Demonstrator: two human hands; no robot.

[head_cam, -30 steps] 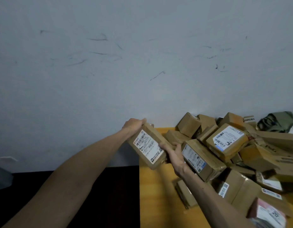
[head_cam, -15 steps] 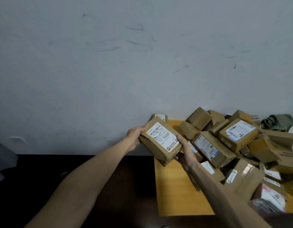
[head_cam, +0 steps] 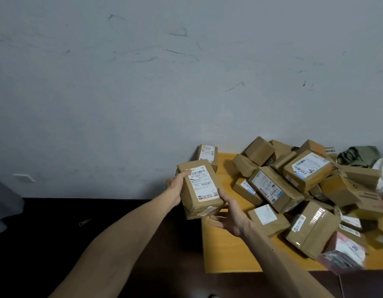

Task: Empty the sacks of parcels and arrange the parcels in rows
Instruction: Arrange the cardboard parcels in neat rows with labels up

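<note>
I hold a brown cardboard parcel with a white shipping label over the left edge of the yellow table. My left hand grips its left side, thumb on top near the label. My right hand cups its lower right corner, fingers spread under it. Behind it a second small labelled parcel stands alone at the table's far left corner against the wall. A loose heap of several brown parcels covers the right half of the table.
A grey-white scuffed wall rises right behind the table. Left of the table lies dark floor. A green cloth bundle sits at the far right behind the heap. A pink-wrapped parcel lies at the table's near right edge.
The parcel in my hands has turned from tilted to nearly upright and come down toward the table's left edge. My right hand slid to its lower corner. The view shifted left.
</note>
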